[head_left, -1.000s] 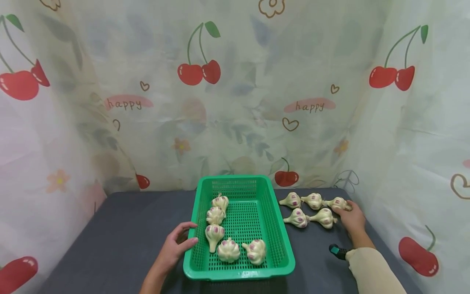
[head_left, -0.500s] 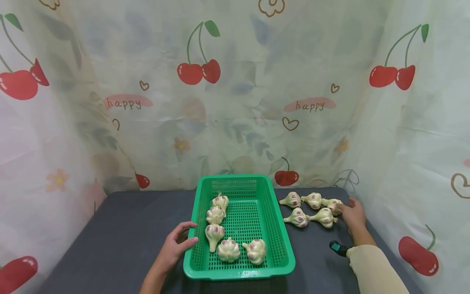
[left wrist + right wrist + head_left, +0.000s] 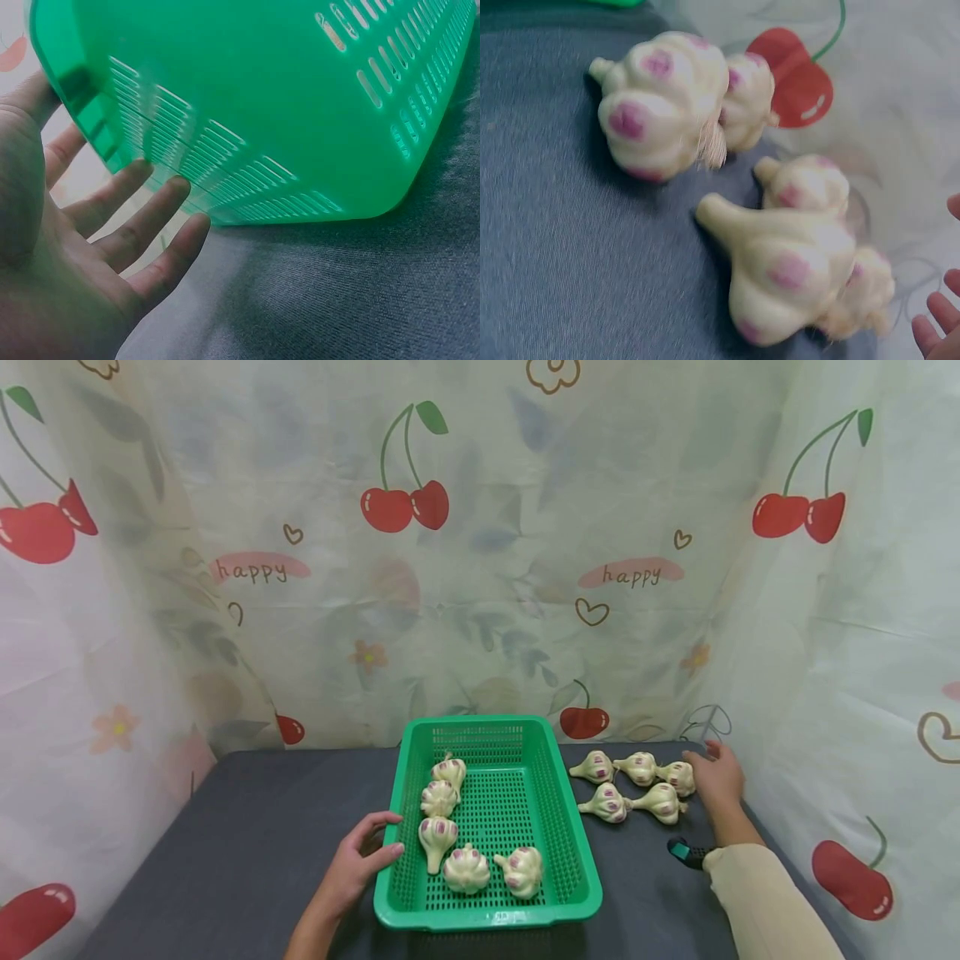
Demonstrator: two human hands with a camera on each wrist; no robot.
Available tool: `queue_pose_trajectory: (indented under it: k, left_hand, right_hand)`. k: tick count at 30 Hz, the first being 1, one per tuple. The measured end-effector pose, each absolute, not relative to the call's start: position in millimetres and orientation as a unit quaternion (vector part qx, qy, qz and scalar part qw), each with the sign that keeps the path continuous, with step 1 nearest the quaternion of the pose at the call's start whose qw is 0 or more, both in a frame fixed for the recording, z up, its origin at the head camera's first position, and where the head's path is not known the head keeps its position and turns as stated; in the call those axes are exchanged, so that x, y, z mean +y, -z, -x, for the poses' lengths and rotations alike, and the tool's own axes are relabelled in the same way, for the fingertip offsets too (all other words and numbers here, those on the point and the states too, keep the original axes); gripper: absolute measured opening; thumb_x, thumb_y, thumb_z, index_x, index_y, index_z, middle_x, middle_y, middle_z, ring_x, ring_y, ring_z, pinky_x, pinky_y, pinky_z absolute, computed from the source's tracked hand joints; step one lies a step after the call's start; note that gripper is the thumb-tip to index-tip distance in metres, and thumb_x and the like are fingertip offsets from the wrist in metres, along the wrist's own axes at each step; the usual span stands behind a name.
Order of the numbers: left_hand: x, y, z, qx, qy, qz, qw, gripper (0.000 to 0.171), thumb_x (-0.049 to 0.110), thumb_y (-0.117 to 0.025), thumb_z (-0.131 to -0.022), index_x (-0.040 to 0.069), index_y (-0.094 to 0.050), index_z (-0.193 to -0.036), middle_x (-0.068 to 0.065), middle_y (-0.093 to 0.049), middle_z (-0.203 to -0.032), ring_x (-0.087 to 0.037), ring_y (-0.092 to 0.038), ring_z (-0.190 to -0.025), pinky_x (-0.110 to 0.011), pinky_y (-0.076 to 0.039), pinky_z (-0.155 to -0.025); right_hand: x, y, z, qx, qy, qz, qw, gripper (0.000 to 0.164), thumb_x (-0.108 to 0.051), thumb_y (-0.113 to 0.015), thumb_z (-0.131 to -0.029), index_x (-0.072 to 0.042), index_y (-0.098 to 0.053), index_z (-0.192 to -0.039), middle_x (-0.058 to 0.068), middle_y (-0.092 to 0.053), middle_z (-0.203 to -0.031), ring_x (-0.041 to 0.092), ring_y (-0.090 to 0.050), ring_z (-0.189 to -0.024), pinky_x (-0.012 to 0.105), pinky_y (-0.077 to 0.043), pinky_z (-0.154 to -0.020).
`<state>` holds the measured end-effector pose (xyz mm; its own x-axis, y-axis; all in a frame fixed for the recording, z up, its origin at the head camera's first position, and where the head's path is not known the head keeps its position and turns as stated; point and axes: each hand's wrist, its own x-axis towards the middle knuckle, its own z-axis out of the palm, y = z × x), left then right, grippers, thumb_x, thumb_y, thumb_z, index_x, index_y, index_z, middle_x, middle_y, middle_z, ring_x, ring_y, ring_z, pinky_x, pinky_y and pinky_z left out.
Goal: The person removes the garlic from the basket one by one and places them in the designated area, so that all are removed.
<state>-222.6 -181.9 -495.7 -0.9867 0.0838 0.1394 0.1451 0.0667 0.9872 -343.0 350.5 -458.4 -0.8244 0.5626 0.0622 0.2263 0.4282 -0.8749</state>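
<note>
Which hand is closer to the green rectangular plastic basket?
Left. The left hand touches the basket at its left side; the right hand is farther right, past round, cream-and-purple garlic bulbs.

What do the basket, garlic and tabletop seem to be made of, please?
Basket: apparently plastic, glossy, with highlights around its even slots.
Garlic: possibly moulded foam or plastic, smooth and satiny with purple blotches; real bulbs aren't ruled out.
Tabletop: probably fabric, matte, showing fine ribbed texture.
</note>
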Motion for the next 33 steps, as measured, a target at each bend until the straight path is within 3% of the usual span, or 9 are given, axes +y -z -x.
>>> queue_pose_trajectory:
  k: [7, 19, 33]
  left_hand:
    - [-181, 494, 222, -0.729, 0.68, 0.079, 0.022, 0.037, 0.01, -0.068, -0.091, 0.005, -0.057, -0.126, -0.019, -0.055, -0.13, -0.033, -0.056, -0.115, -0.038, -0.048, -0.084]
    - [-180, 491, 221, -0.73, 0.678, 0.075, 0.024, 0.037, 0.009, -0.069, -0.09, 0.005, -0.058, -0.125, -0.019, -0.053, -0.131, -0.036, -0.053, -0.119, -0.041, -0.046, -0.087]
    - [-181, 493, 221, -0.734, 0.674, 0.081, 0.034, 0.037, 0.008, -0.07, -0.089, 0.005, -0.059, -0.124, -0.018, -0.053, -0.131, -0.037, -0.053, -0.12, -0.042, -0.045, -0.089]
  right_hand:
    - [335, 439, 348, -0.829, -0.487, 0.188, 0.201, 0.055, -0.021, -0.056, -0.097, 0.0, -0.039, -0.145, 0.022, -0.042, -0.145, 0.039, -0.039, -0.132, 0.052, -0.034, -0.102]
    - [285, 414, 358, -0.828, -0.514, 0.104, 0.198, 0.05, -0.016, -0.06, -0.095, -0.002, -0.046, -0.141, 0.02, -0.044, -0.143, 0.038, -0.042, -0.13, 0.051, -0.039, -0.099]
    - [222, 396, 357, -0.845, -0.521, -0.041, 0.109, 0.054, -0.018, -0.062, -0.097, -0.004, -0.041, -0.144, 0.022, -0.042, -0.144, 0.04, -0.042, -0.13, 0.052, -0.04, -0.097]
